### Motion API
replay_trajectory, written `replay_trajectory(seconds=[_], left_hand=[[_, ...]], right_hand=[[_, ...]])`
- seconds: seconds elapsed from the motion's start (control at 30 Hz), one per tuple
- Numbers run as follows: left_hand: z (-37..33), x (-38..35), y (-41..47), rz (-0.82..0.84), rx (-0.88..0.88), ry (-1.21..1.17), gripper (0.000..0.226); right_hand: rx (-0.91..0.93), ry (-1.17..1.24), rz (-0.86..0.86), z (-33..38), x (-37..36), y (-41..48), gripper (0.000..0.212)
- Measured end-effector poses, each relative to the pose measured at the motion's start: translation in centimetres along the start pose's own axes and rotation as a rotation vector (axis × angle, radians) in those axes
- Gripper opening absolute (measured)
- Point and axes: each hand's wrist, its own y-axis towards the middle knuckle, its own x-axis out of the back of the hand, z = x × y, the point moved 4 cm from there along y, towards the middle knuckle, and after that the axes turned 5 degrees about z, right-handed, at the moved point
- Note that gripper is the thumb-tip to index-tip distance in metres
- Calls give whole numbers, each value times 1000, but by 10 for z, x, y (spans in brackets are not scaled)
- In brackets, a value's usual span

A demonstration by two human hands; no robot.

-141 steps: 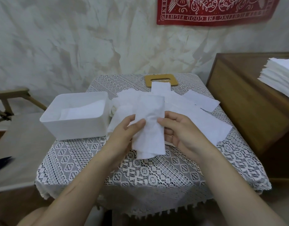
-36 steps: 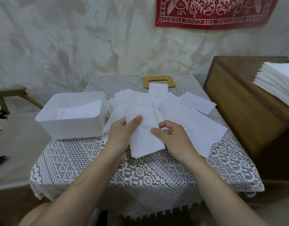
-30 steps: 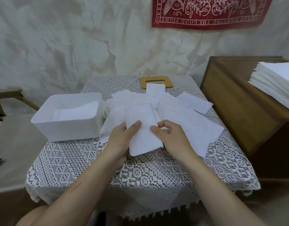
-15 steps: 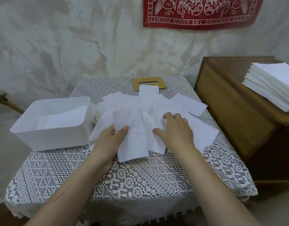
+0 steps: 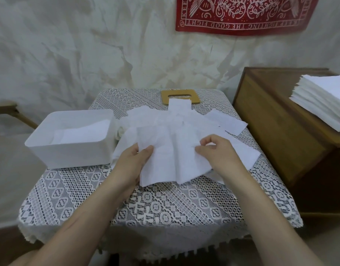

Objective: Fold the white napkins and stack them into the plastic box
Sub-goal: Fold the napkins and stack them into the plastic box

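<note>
– Lacy cloth covers the small table (image 5: 165,208). What's on it?
– By its left edge, the plastic box (image 5: 69,156).
– And the hands?
– Left hand (image 5: 132,164) grips the napkin (image 5: 161,162) by its left side, thumb on top. Right hand (image 5: 217,154) pinches its right side, fingers curled close.
– Where does it lie?
– Mid-table, over the loose pile (image 5: 223,121), long side pointing away from the person. Box sits just left, so I think the left hand is nearer to it.

Wall (image 5: 69,54): mottled off-white plaster, red patterned hanging (image 5: 242,16) at top right. Lace-covered table (image 5: 165,212) at centre; wooden cabinet (image 5: 276,135) beside its right edge; wooden frame (image 5: 9,110) far left
</note>
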Motion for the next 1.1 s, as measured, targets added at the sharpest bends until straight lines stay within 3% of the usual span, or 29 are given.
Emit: replay_trajectory(seconds=[0.1,0.23,0.43,0.5,0.57,0.73,0.87,1.1], left_hand=[[-1,-2,-5,-7,-17,35,18],[-2,-4,-10,6,-31,46,17],[1,-3,-9,21,-13,23,20],[1,-2,-8,25,-4,-1,21],[0,-2,-7,33,6,-30,22],[-1,-8,-5,61,30,-118,27],[-5,-20,-8,145,-14,-156,33],[-2,-20,-8,97,6,-220,41]], right_hand=[[-124,-164,11,-16,3,0,14],[-103,-134,-17,-11,2,2,32],[-72,-382,-27,-3,3,11,6],[17,-216,-56,7,10,8,8],[91,98,-57,18,15,-2,8],[50,472,160,30,-6,-20,8],[19,327,168,19,-32,-18,5],[75,212,57,13,-43,-13,12]])
